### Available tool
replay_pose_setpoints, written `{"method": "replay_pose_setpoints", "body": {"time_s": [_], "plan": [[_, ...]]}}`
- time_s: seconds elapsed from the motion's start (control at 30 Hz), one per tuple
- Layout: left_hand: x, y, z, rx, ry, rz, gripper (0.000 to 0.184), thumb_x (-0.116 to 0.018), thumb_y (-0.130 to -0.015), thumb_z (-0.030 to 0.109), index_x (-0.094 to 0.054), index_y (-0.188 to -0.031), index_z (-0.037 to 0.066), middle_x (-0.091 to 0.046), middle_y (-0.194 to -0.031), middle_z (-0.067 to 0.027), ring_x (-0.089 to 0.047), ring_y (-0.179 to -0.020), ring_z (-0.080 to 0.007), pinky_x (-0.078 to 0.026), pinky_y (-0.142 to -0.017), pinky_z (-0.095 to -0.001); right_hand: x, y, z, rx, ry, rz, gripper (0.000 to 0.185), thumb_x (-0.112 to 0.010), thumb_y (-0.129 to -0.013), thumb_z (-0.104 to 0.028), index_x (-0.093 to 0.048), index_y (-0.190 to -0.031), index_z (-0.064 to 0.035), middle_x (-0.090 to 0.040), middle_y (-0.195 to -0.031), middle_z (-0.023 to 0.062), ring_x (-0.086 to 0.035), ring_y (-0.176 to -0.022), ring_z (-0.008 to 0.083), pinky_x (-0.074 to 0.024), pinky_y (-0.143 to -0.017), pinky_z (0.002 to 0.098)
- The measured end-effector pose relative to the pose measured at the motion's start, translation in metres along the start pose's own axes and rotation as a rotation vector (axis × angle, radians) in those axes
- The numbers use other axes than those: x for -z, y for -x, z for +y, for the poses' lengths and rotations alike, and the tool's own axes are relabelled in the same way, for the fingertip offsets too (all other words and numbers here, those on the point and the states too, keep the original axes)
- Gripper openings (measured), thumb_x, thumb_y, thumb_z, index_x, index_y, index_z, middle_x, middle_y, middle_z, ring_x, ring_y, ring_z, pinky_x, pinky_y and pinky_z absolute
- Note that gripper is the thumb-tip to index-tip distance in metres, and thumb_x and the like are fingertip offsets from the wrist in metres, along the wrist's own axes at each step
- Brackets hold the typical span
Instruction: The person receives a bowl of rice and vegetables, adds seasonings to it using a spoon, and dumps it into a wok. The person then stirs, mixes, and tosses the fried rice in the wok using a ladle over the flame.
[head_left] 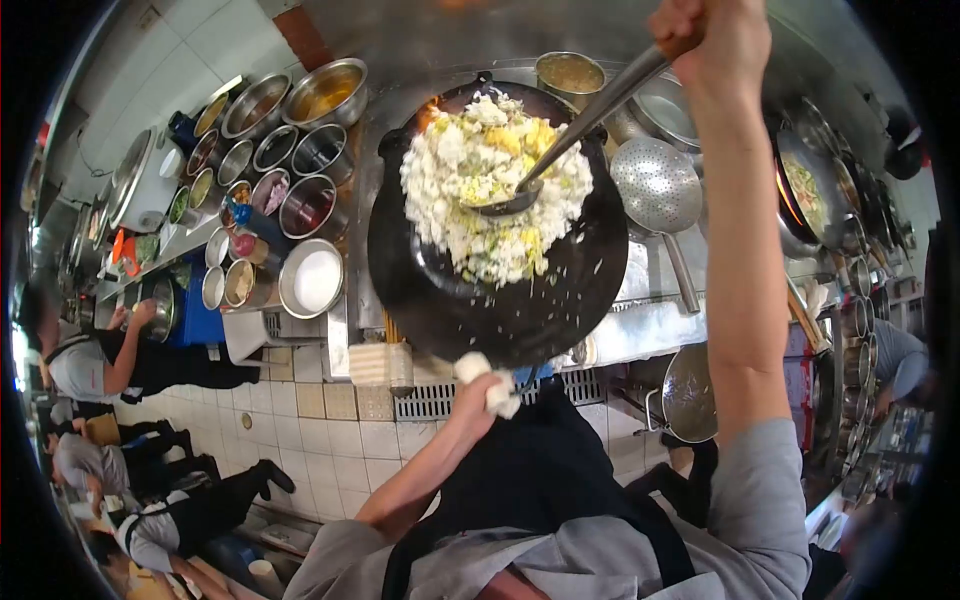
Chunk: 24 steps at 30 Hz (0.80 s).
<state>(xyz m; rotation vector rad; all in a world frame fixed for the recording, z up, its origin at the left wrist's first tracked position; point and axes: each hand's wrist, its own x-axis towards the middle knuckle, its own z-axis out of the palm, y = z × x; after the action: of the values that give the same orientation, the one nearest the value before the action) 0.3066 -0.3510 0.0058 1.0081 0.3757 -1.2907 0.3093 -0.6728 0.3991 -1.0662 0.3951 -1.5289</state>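
Likely against heat, the left grip [477, 402] clasps a white cloth [471, 368] by the wok's near edge [480, 352], the right grip [716, 46] grasping the ladle [600, 115] well above the fried rice [435, 185].

Rice [435, 185] lies in the wok [490, 325], skimmer [655, 185] right.

Wok [500, 320] and skimmer [655, 185] on metal stovetop [642, 268]

White-tiled wall [228, 48], grey metal backsplash [420, 40], pale tiled floor [300, 440], slotted floor grate [432, 404], steel counter [645, 275]
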Motion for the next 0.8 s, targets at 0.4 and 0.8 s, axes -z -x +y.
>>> {"method": "replay_pose_setpoints", "body": {"time_s": [0.4,0.8], "plan": [[-0.012,0.003,0.003,-0.056,-0.074,0.051,0.02,-0.055,-0.083,0.005,-0.049,-0.103,0.003,-0.062,-0.091,-0.013,-0.063,-0.074,-0.025,-0.057,-0.066,-0.0394,-0.006,0.006,-0.002,-0.087,0.04,0.029,0.037,-0.057,-0.09,-0.033,-0.042,-0.063,-0.0121,-0.037,-0.043,-0.0009,-0.036,-0.032,0.014,-0.0307,-0.033,0.0303],[-0.003,-0.026,-0.002,-0.165,-0.171,-0.035,0.037,-0.054,-0.084,0.007,-0.042,-0.119,0.004,-0.062,-0.095,-0.0136,-0.065,-0.085,-0.024,-0.058,-0.067,-0.0418,-0.014,-0.005,0.014,-0.017,0.103,-0.054,0.044,-0.059,-0.089,-0.039,-0.041,-0.058,-0.0141,-0.037,-0.041,0.001,-0.039,-0.031,0.0155,-0.0303,-0.033,0.0301]]}}
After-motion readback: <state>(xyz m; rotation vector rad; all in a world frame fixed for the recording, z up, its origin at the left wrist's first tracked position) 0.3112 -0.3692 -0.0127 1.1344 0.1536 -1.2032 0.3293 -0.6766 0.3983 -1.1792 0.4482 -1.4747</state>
